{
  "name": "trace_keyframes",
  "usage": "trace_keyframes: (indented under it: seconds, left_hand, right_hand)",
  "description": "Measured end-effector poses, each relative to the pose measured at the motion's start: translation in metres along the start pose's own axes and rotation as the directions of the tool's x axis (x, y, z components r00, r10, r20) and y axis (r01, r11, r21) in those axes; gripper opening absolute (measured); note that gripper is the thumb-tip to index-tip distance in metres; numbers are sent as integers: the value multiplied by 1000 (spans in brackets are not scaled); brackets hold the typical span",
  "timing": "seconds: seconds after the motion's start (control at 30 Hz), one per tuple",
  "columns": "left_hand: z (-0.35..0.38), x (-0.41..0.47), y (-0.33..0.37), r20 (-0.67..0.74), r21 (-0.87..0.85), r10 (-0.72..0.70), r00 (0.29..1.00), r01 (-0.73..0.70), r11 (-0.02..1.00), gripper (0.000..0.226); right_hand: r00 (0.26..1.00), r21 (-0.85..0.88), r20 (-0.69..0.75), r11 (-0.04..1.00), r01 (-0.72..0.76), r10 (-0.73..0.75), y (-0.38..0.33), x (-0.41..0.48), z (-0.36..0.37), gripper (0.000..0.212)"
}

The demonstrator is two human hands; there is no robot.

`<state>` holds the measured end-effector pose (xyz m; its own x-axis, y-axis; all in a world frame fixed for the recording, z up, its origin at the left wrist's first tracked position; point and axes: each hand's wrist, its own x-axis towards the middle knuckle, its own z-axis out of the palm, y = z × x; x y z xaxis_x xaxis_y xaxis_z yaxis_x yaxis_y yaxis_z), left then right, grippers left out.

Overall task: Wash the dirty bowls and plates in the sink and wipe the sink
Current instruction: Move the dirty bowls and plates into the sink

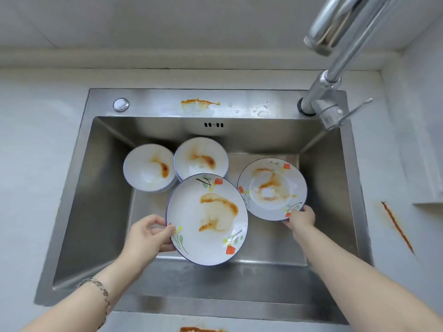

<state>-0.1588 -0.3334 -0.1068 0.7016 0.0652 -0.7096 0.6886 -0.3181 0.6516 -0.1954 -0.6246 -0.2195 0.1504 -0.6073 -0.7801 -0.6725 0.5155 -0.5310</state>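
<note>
Overall: two plates and two bowls, all smeared with orange-brown sauce, are in the steel sink (153, 103).
Left grip (148, 236): holding the large flowered plate (207, 219) at its near-left rim, thumb on top and fingers curled beneath.
Large flowered plate: in the middle of the basin, tilted, with its far edge overlapping the right bowl (201, 156) in this view; whether the two touch cannot be told.
Right grip (300, 218): pinching the near rim of the smaller flowered plate (272, 189), with the fingers closed round the edge.
Smaller flowered plate: on the right side of the basin, just beside the large plate and close to the right wall.
Left bowl (148, 167): white, at the back left of the basin, side by side with the right bowl.
Right bowl: white, at the back centre, below the overflow slots (213, 125).
Sink ledge: an orange smear (199, 103) with water drops lies behind the basin; a round button (121, 104) sits at the far left.
Faucet (335, 68): chrome, mounted at the back right corner, with its spout reaching up out of the top of the view.
Desk (36, 140): pale stone around the sink, with a long rust-coloured streak (398, 227) on the right and another smear (199, 329) at the near edge.
Left wrist: wears a metal bracelet (100, 287).
</note>
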Motion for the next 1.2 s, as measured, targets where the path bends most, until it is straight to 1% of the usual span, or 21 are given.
trace_keyframes:
  seconds: [0.13, 0.27, 0.33, 0.43, 0.53, 0.6, 0.67, 0.73, 0.87, 0.93, 1.0, 1.07, 1.13, 1.2]
  left_hand:
    - [12, 8, -3, 39, 34, -11, 999, 10, 999, 10]
    - [26, 12, -8, 71, 80, -33, 997, 27, 996, 9]
    - [35, 14, -10, 108, 102, -50, 993, 39, 994, 8]
    - [51, 19, -12, 157, 165, -85, 984, 58, 985, 7]
    - [69, 30, -16, 206, 220, -101, 973, 54, 974, 7]
    - [84, 37, -20, 248, 255, -114, 962, 49, 966, 6]
    - [99, 41, -25, 273, 268, -118, 955, 43, 963, 6]
    - [115, 44, -30, 293, 265, -117, 949, 37, 964, 7]
    - [141, 50, -41, 326, 237, -129, 937, 51, 970, 13]
    - [153, 52, -46, 338, 228, -129, 932, 52, 972, 18]
    - [161, 54, -50, 344, 229, -127, 930, 48, 972, 21]
    - [162, 60, -55, 332, 239, -131, 934, 51, 970, 23]
    - [162, 68, -60, 322, 282, -143, 936, 50, 958, 20]
    - [161, 71, -62, 321, 373, -160, 933, 31, 927, 5]
  right_hand:
    - [998, 107, 61, 994, -22, 16, -7, 8, 6, 37]
    - [987, 95, 155, 994, -48, 33, -11, 12, 1, 33]
    - [977, 61, 214, 998, -28, 14, -14, 5, -9, 32]
    - [964, -109, 257, 989, 97, -67, -15, -9, -28, 35]
    - [937, -265, 303, 928, 261, -177, -17, -13, -45, 41]
    - [906, -372, 381, 866, 333, -185, -19, -12, -55, 42]
    - [892, -433, 419, 827, 360, -169, -22, -8, -61, 41]
    - [889, -439, 420, 817, 374, -181, -26, -6, -65, 39]
    - [898, -408, 402, 843, 350, -178, -28, -5, -66, 36]
    - [900, -395, 400, 854, 338, -172, -26, -6, -65, 32]
    - [900, -388, 402, 860, 332, -166, -26, -9, -62, 27]
    - [898, -378, 411, 867, 323, -155, -27, -13, -61, 29]
    - [895, -377, 419, 868, 323, -152, -28, -18, -61, 30]
    - [898, -394, 413, 859, 326, -152, -26, -21, -62, 30]
